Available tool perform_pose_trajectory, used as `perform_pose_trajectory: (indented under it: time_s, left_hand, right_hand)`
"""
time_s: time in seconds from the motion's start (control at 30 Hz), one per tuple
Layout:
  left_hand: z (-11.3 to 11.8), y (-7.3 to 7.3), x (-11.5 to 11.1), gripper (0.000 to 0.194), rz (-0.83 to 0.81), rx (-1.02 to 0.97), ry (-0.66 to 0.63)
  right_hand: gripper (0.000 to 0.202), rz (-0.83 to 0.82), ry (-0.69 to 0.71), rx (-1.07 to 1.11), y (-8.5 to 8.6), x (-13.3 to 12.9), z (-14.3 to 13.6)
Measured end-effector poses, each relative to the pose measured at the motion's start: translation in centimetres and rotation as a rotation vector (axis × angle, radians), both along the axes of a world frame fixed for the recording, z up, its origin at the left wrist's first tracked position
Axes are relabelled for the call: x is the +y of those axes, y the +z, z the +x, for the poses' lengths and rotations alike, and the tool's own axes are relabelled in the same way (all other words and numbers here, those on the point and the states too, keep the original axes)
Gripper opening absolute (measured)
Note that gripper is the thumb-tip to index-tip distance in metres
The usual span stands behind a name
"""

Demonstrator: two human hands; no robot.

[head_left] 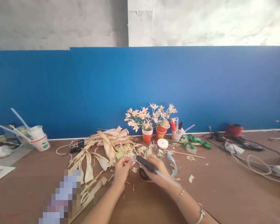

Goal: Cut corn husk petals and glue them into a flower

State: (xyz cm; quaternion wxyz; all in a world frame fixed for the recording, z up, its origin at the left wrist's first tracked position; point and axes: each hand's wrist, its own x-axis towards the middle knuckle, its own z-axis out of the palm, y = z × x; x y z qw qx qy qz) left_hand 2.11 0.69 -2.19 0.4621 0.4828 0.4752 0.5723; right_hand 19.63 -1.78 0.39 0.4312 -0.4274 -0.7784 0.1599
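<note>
My right hand (160, 171) is wrapped round a dark hot glue gun (146, 164), its nozzle pointing left and a pale glue stick (168, 179) sticking out of its back end. Close to the nozzle, my left hand (122, 171) is closed in a pinch; what lies between its fingertips is too small to make out. Dry corn husks (109, 147) are heaped behind and left of my left hand. Under my right hand shows the black handle of scissors (143, 173). Pale husk flowers (142, 116) on green stems stand in a red paper cup (147, 137) beyond my hands.
A white tape roll (162, 143), a cup of pens (176, 135) and green bundles (196, 141) lie behind my right hand. White cables (249, 165) tangle at the right. A white cup (40, 142) stands at the left. A blue partition (107, 87) closes the table's back.
</note>
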Motion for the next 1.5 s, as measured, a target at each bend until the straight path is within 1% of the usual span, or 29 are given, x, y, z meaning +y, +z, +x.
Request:
perform_pose_trajectory:
  time_s: [0.07,0.17,0.47,0.63,1.2,1.37,1.5]
  left_hand:
    - [0.0,0.0,0.0,0.021,-0.003,0.001,-0.002]
    - [0.1,0.0,0.0,0.023,0.013,0.009,-0.010]
    - [0.1,0.0,0.0,0.023,0.039,0.029,-0.004]
    - [0.0,-0.2,0.0,0.019,0.055,0.053,-0.008]
    - [0.0,-0.3,0.1,0.019,0.074,0.076,0.000]
    - [0.0,-0.3,0.1,0.022,0.070,0.081,0.001]
    - [0.0,-0.3,0.0,0.020,0.053,0.068,-0.001]
  right_hand:
    - [0.009,-0.009,0.008,-0.026,-0.4,-0.2,-0.5]
    - [0.010,-0.015,-0.017,-0.038,-0.8,-0.2,-0.6]
    - [0.011,-0.028,-0.024,-0.058,-1.2,0.2,-0.4]
    - [0.012,-0.050,-0.024,-0.065,-1.6,0.4,-0.4]
    - [0.013,-0.080,-0.039,-0.076,-1.5,0.4,-0.4]
    - [0.014,-0.082,-0.034,-0.080,-1.4,0.4,-0.4]
    - [0.014,-0.084,-0.037,-0.081,-1.5,0.4,-0.4]
